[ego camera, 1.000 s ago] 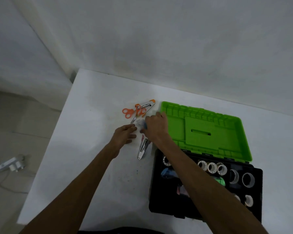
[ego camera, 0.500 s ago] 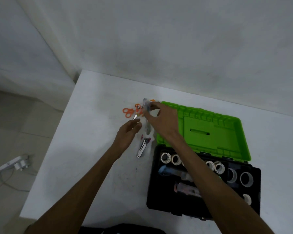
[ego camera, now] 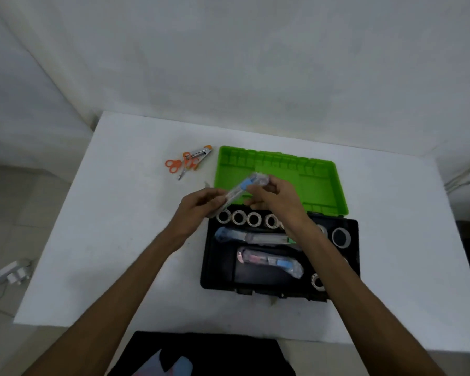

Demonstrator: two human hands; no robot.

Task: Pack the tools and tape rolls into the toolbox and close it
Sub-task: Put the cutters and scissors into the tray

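Toolbox (ego camera: pixel 220 267) lies open at the table's (ego camera: pixel 120 240) four o'clock side. Both hands pinch a wrapped knife (ego camera: pixel 242 189) above its back edge: left hand (ego camera: pixel 198 210) low, right hand (ego camera: pixel 277 196) high. Scissors (ego camera: pixel 183 165) lie at eleven o'clock.

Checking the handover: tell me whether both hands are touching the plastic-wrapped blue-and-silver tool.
Touching. The head view shows the left hand gripping the lower end of the plastic-wrapped blue-and-silver tool and the right hand holding its upper end.
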